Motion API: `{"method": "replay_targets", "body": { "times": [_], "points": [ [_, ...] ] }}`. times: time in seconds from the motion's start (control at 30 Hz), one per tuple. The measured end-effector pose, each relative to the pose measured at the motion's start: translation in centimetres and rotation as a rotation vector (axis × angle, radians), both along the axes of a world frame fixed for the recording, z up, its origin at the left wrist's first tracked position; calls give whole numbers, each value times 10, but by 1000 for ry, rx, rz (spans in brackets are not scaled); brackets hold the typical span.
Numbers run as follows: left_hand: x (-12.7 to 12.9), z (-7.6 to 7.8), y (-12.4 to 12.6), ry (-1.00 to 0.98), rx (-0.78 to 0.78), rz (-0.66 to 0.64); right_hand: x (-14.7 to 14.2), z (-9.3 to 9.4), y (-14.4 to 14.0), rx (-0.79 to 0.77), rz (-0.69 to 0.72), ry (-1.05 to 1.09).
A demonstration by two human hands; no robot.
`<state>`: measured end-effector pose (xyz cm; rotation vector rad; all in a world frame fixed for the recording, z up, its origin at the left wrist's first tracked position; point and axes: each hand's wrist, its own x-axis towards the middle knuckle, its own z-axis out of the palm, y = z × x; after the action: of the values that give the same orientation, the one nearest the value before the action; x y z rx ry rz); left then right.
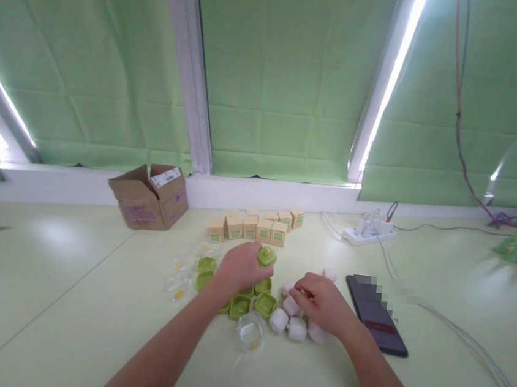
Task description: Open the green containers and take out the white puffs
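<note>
Holding a green cap (267, 255) pinched at frame centre, the left hand (237, 269) is closed; right hand (321, 300) curls over white jars (288, 325), grip unclear. Boxes (255, 226) behind appear packed; caps (240, 305) and jars remain loose.

A pale green table (67, 296) carried an open cardboard box (149, 197), a cluster of small tan cartons (255, 225), green caps (240, 305), white jars (288, 326), clear plastic covers (250, 330), a dark phone (377, 315) and a white power strip (369, 234) with cables.
</note>
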<state>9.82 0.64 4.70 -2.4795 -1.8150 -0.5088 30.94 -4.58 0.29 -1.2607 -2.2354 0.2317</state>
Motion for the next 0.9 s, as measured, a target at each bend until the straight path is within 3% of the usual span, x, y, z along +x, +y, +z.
{"method": "replay_targets", "body": {
  "times": [0.2, 0.33, 0.57, 0.9],
  "points": [
    [-6, 7, -38, -177, -4, -140, -4, 3, -4, -17, 47, 103],
    [-8, 4, -53, -298, -23, -211, -8, 4, -6, -29, 87, 198],
    [-7, -6, -62, -410, 3, -336, -13, 4, -11, -31, 146, 238],
    [-1, -17, -69, -422, -13, -484, -18, 0, -11, 18, 191, 109]
  ]
}}
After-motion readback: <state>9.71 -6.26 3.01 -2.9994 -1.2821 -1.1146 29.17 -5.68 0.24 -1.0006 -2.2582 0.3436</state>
